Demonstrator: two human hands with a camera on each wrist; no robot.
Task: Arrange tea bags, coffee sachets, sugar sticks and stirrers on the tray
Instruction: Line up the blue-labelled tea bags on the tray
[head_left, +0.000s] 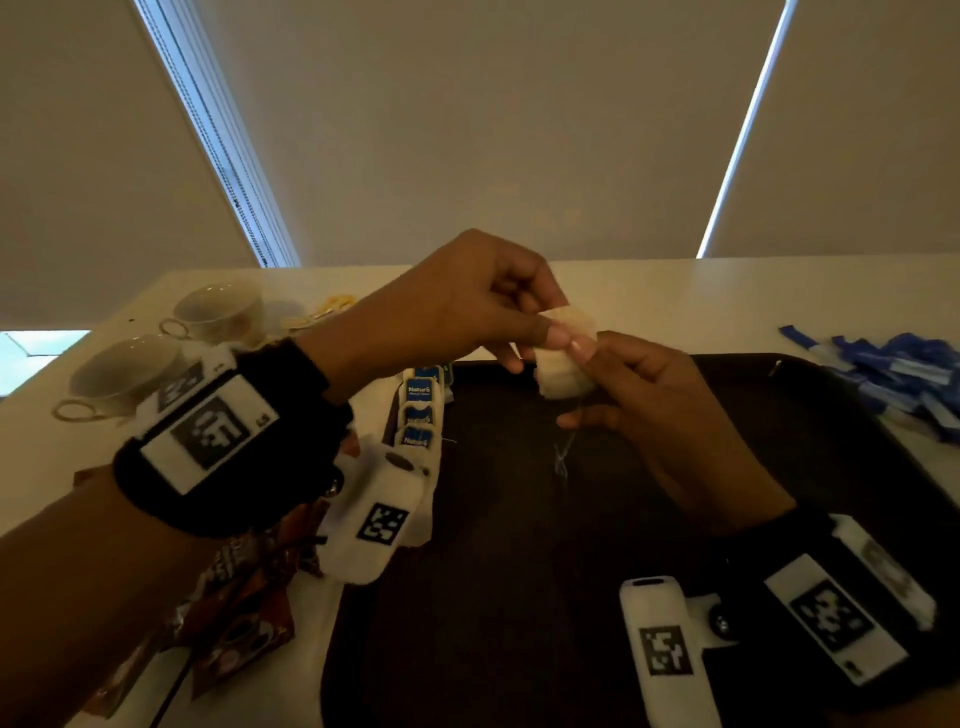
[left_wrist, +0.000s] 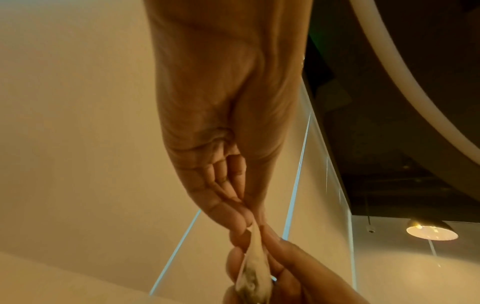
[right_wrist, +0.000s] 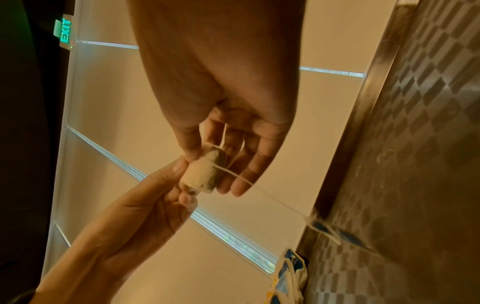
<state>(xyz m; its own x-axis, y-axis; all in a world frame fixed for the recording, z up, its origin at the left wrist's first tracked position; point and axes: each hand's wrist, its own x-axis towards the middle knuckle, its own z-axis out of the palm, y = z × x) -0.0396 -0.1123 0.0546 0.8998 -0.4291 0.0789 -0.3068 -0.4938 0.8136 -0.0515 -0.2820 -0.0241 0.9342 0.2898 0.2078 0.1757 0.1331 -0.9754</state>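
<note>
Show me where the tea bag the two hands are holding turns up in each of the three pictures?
Head: the tea bag sits mid-picture above the dark tray, pinched between the left hand and right hand.
Left wrist: bottom centre, seen edge-on.
Right wrist: centre, with its string running right.
Shared landmark: the meeting fingertips of both hands.

Black wristbands (head_left: 223, 457) carry white marker-printed camera units (head_left: 662, 644).

My left hand (head_left: 457, 296) is raised in front of me, thumb and forefinger pinching the top of a tea bag (head_left: 563, 353); the other fingers curl in. My right hand (head_left: 660, 405) meets it from below, fingertips gripping the bag's lower part. Both wrists wear black straps.
</note>
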